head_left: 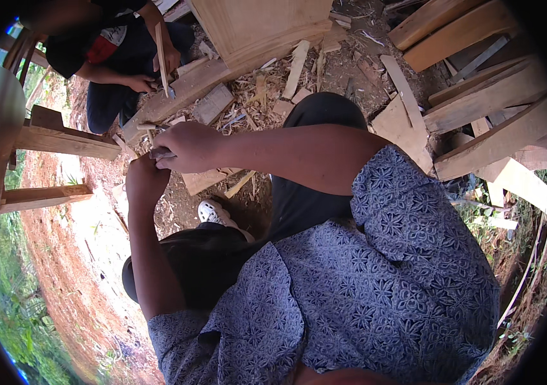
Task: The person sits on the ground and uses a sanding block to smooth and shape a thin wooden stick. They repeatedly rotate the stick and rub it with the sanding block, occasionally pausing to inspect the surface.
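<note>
My two hands meet in front of me at the left, close above the wood-strewn ground. My right hand (188,147) is closed round a small greyish tool (163,154), whose kind I cannot make out. Just below it, my left hand (145,181) is closed in a fist against the same tool; its fingers are mostly hidden. A pale wooden piece (147,127) sticks out beyond my right knuckles, and I cannot tell whether it joins the tool. Near my hands lies a long wooden beam (187,92).
At the upper left a co-worker (110,70) crouches with a thin wooden strip (160,61) in hand. A large wooden panel (260,29) stands ahead. Curved boards (485,96) are stacked at the right. Shavings and offcuts (296,67) cover the ground. A wooden frame (61,138) stands left.
</note>
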A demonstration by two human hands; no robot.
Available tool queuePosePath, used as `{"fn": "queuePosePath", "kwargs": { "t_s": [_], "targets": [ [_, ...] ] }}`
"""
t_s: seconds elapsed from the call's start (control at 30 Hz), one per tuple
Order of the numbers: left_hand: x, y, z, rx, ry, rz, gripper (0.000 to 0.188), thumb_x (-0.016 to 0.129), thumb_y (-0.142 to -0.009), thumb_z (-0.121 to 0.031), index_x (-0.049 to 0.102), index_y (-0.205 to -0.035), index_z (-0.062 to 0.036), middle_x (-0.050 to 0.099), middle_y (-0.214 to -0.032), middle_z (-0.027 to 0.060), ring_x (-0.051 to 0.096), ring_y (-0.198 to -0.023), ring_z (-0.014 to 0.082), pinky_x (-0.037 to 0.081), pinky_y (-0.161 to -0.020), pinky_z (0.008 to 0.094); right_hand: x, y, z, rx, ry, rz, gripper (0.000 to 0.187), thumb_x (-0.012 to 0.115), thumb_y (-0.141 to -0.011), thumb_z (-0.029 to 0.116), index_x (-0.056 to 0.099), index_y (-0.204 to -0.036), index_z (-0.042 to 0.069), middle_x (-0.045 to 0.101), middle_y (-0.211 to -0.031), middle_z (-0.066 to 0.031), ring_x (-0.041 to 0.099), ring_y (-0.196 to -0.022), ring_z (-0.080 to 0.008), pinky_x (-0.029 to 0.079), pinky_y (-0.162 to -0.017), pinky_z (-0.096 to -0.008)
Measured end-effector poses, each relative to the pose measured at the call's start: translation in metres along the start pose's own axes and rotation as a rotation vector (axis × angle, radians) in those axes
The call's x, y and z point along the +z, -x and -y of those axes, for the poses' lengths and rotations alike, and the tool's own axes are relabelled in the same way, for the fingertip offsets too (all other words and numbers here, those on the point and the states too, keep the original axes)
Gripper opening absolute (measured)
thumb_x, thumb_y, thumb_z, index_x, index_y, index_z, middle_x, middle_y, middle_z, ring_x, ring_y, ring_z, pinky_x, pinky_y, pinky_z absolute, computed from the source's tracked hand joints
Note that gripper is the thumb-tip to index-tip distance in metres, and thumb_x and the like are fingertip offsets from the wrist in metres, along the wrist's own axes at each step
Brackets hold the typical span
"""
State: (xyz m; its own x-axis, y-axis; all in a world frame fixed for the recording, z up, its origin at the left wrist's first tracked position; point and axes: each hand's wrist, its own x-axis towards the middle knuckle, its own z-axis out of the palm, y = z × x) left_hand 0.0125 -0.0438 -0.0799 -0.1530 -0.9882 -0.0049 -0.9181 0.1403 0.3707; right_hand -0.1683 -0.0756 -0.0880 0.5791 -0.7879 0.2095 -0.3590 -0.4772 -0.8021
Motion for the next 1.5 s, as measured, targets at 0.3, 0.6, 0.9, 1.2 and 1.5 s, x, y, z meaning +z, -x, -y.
{"fn": "queuePosePath", "kwargs": {
  "t_s": [0.3,0.6,0.9,1.2,1.5],
  "targets": [
    [-0.008,0.002,-0.024,0.047,-0.042,-0.110,0.011,0.061,-0.086,-0.013,0.066,-0.091,-0.0052,0.059,-0.063,0.0183,0.061,-0.058,0.0382,0.044,-0.052,0.0447,-0.006,-0.014,0.000,0.185,0.107,0.125,0.033,0.055,-0.093,0.036,0.074,-0.091,0.009,0.071,-0.082,-0.0154,0.070,-0.082,-0.0334,0.054,-0.078,-0.0452],
    [-0.017,0.003,0.012,0.017,0.139,0.029,0.043,0.041,-0.106,-0.033,0.058,-0.094,0.0051,0.062,-0.076,0.0234,0.060,-0.068,0.0379,0.044,-0.063,0.0462,-0.035,-0.044,-0.032,0.208,-0.026,-0.210,0.031,0.061,-0.088,0.037,0.070,-0.084,0.007,0.068,-0.076,-0.0160,0.069,-0.079,-0.0345,0.053,-0.073,-0.0466],
    [-0.019,0.003,-0.038,0.193,-0.071,-0.288,0.027,0.047,-0.102,-0.018,0.066,-0.108,0.0001,0.069,-0.085,0.0217,0.068,-0.077,0.0384,0.051,-0.063,0.0454,-0.050,-0.045,-0.039,0.305,-0.042,-0.245,0.035,0.062,-0.088,0.042,0.071,-0.084,0.008,0.068,-0.073,-0.0164,0.069,-0.076,-0.0349,0.053,-0.071,-0.0461],
    [0.005,0.004,-0.016,-0.156,0.103,-0.099,0.033,0.048,-0.100,-0.030,0.064,-0.089,-0.0038,0.067,-0.079,0.0195,0.065,-0.077,0.0408,0.049,-0.072,0.0505,-0.044,-0.052,-0.060,0.106,0.148,-0.560,0.046,0.058,-0.093,0.050,0.068,-0.099,0.005,0.062,-0.086,-0.0116,0.061,-0.087,-0.0304,0.049,-0.079,-0.0417],
    [0.031,0.021,-0.033,-0.106,0.311,-0.145,0.028,0.047,-0.098,-0.027,0.054,-0.091,-0.0007,0.063,-0.076,0.0232,0.062,-0.076,0.0447,0.048,-0.071,0.0551,0.014,-0.037,-0.075,-0.048,0.410,-0.319,0.033,0.056,-0.096,0.040,0.065,-0.111,0.012,0.054,-0.117,-0.0137,0.044,-0.117,-0.0320,0.034,-0.102,-0.0471]
  ]
}}
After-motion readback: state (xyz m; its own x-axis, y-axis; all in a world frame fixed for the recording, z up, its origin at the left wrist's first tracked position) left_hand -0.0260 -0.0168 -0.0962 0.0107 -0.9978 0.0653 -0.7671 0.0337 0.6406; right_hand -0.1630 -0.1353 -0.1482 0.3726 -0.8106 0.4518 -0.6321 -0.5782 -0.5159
